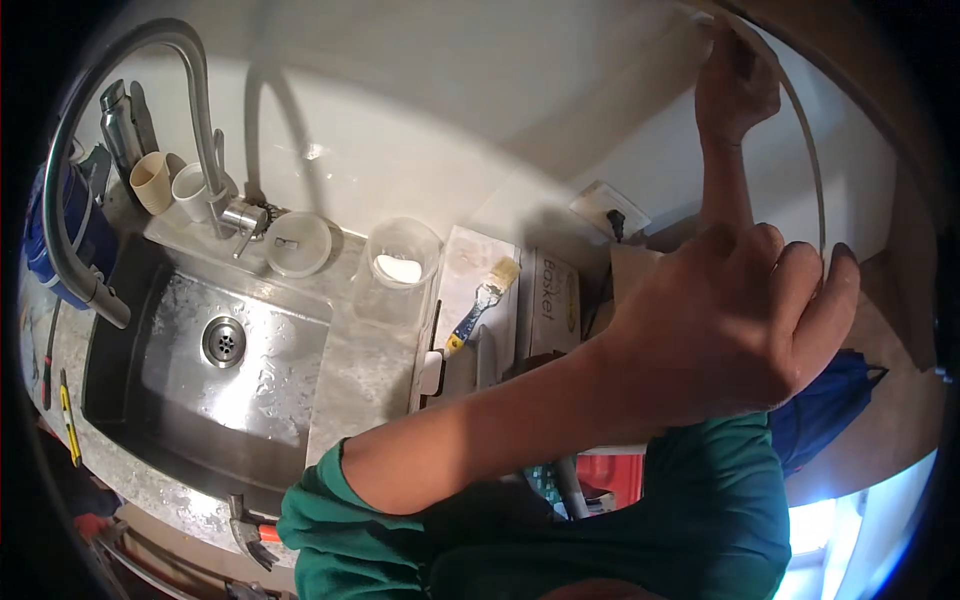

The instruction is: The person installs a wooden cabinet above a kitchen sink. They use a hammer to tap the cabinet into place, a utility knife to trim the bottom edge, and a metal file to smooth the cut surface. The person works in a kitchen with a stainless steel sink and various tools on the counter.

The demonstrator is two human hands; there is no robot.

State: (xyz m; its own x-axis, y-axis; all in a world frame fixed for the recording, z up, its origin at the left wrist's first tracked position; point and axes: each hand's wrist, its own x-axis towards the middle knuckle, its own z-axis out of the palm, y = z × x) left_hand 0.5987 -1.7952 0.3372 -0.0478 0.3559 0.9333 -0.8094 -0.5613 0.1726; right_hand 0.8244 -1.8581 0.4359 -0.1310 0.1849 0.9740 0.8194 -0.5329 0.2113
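Note:
My left hand (720,325) reaches across to the right, its thumb and fingers pinched on the lower end of a thin, pale, flexible strip (812,150). From there the strip bends upward along the white wall. Higher up, my right hand (740,85) is raised near the strip's top end, fingers curled against it; the exact grip is partly in shadow. My left forearm crosses in front of my right arm. To the left of the hands, a paintbrush (482,305) with a blue and yellow handle lies on a white box.
A steel sink (140,350) with a tall faucet (205,110) is at the left. Beside it are a round lid (298,244), a clear tub (402,240), cups, a utility knife (69,418) and a hammer (245,530). A wall socket (600,205) holds a black plug; a blue bag (830,405) sits right.

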